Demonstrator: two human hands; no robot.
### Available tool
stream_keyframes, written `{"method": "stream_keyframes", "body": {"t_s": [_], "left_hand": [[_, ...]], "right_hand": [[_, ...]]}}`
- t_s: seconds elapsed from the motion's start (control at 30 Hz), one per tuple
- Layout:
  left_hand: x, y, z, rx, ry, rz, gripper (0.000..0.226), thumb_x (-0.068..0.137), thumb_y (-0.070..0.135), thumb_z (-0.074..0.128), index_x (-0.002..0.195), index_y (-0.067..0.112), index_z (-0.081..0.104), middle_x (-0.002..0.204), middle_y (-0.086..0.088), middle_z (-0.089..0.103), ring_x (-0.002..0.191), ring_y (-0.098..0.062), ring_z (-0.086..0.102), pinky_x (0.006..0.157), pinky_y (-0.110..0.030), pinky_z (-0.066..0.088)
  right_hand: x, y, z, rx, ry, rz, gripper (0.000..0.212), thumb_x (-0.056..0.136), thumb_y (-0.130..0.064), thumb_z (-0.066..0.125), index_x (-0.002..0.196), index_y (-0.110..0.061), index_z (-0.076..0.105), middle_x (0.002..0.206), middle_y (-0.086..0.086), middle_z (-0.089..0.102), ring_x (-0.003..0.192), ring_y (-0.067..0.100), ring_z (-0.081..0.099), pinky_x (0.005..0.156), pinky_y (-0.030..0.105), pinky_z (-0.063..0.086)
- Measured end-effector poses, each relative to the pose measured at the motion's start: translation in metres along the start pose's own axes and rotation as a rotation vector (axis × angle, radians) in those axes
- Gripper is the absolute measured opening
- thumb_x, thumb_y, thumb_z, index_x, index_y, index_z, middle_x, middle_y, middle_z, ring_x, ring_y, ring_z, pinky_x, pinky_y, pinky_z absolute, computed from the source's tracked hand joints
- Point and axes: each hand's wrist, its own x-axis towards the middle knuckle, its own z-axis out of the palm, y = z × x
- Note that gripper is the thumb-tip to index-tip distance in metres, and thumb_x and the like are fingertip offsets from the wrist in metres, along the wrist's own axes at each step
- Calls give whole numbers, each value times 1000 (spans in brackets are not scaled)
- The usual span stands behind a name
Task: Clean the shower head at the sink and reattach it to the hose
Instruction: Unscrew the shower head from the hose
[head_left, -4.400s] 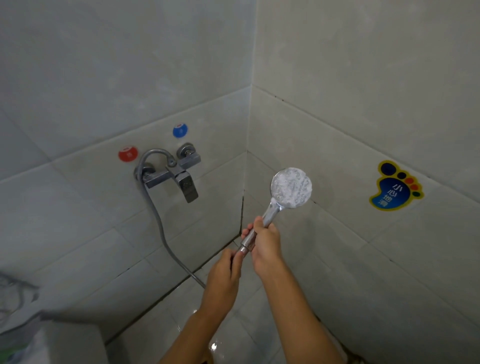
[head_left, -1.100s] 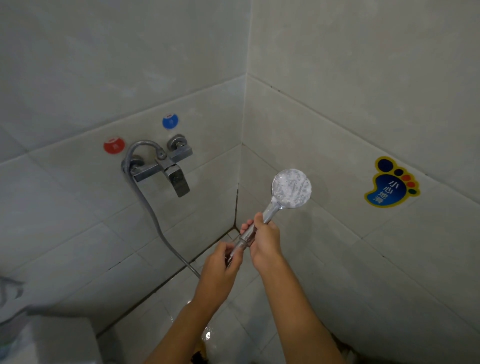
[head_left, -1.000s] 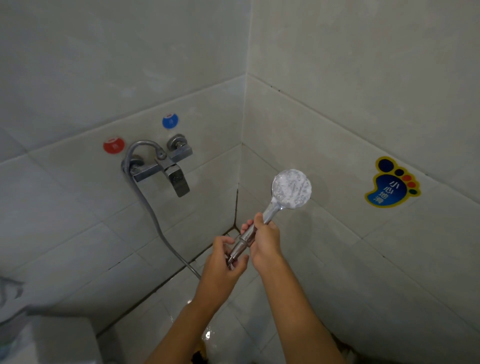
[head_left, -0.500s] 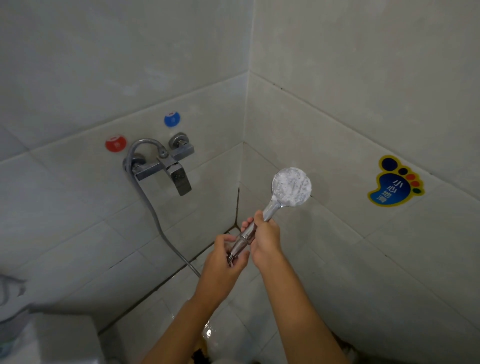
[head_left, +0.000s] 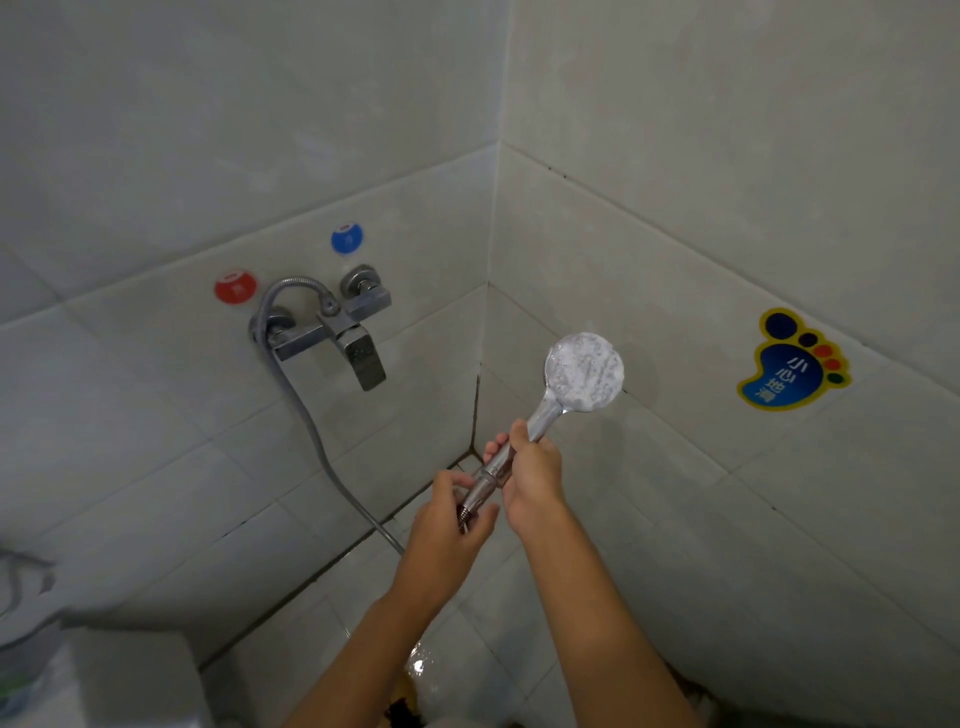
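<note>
Right hand (head_left: 535, 475) grips the head (head_left: 584, 371) by its handle, face up near the corner, while left hand (head_left: 449, 512) pinches the hose (head_left: 311, 447) nut at the joint, so cleaning looks unstarted: unscrewing, washing, refitting all remain.

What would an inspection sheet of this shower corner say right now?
Surface: pale tiled walls, wet floor.
Job's things: shower head held face-up; hose runs from the mixer tap to the connector nut.
Clutter: white object, lower left, unclear.
Hands: right hand grips the handle; left hand pinches the nut.
Cables: nothing seen.
Surroundings: red sticker, blue sticker, footprint sticker.
</note>
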Motion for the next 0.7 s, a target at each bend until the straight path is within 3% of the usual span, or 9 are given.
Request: {"method": "stream_keyframes", "body": {"t_s": [0.13,0.33,0.43,0.53,0.6,0.7], "left_hand": [[0,-3,1,26,0,19,10,94,23,58,102,19,51,78,3,64,66,-11,61,61,-32,53],[0,-3,1,32,-15,16,15,99,30,47,95,19,57,67,4,59,53,-2,51,49,-19,42],[1,-4,1,22,-5,24,9,96,30,53,100,22,55,69,3,61,54,-6,54,52,-29,46],[1,-5,-1,-5,5,10,26,89,26,65,107,25,46,81,-3,65,68,-20,64,61,-38,56],[1,-6,-1,-18,17,19,22,91,22,63,102,21,46,84,-1,64,73,-23,65,66,-45,57],[0,-6,0,-6,4,17,12,95,26,57,95,18,48,75,1,61,61,-15,58,59,-39,52]], "right_hand": [[-2,-1,0,8,-10,-6,11,103,-13,48,97,-5,51,72,7,52,62,17,56,66,31,53],[-3,0,0,-28,-15,-19,13,103,-15,49,96,-5,53,72,7,54,64,17,58,69,31,54],[-2,-1,2,-25,-6,-18,13,103,-15,49,95,-5,53,72,7,53,63,17,57,67,31,54],[-1,0,3,-25,6,-16,12,103,-14,48,97,-5,52,72,7,53,62,18,57,65,31,53],[-1,0,3,-22,4,-13,11,103,-14,48,97,-5,51,72,7,53,62,18,57,66,31,53],[-2,-1,3,-29,-3,-18,11,103,-14,48,97,-5,52,72,7,54,63,17,57,68,32,54]]}}
